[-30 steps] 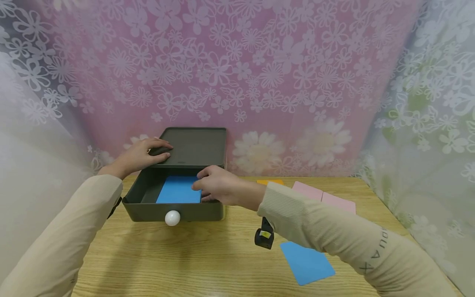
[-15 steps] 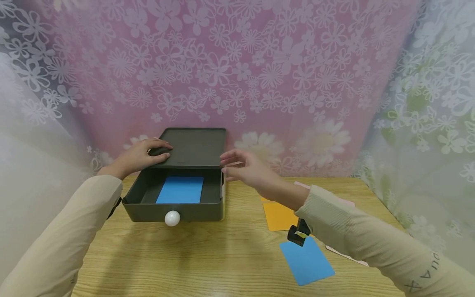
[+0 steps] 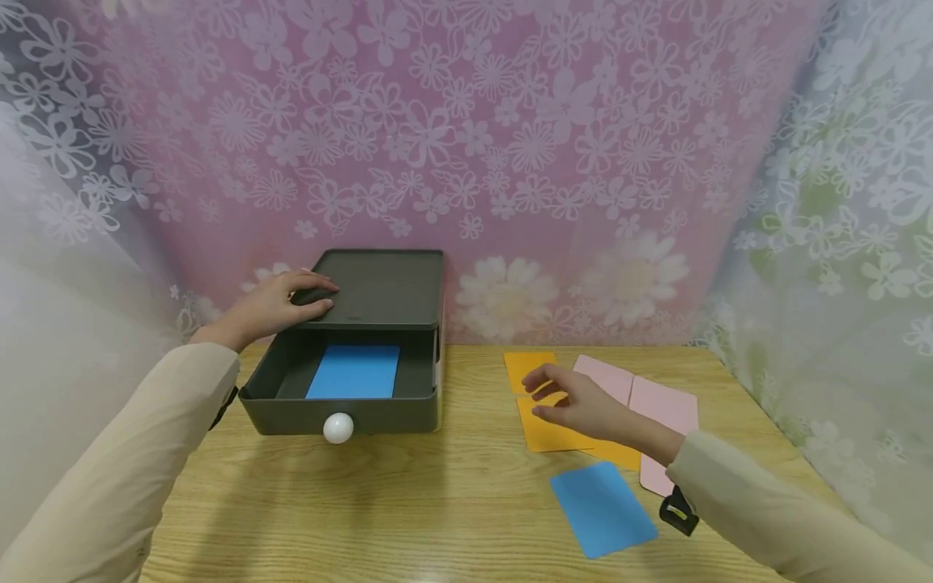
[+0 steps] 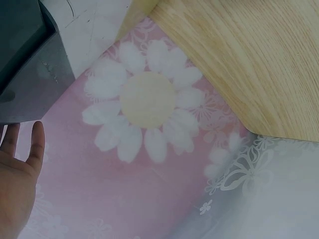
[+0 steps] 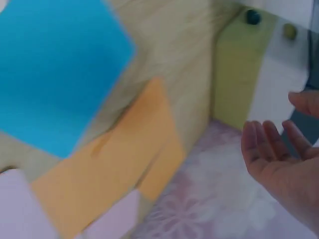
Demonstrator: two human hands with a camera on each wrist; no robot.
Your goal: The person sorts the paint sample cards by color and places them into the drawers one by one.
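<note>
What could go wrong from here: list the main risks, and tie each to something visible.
1. The right hand appears over the orange cards, which lie close to the pink cards; it might nudge or lift more than one.
2. The blue card in the drawer looks loose and could slide if the open drawer is jolted.
3. The box might shift if the left hand, resting on its top, presses unevenly.

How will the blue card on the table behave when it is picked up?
The blue card looks thin, so it is probably light. It lies flat with straight edges, so it may be stiff, bending slightly rather than flopping. Lying flat on the table, it might slide before lifting.
</note>
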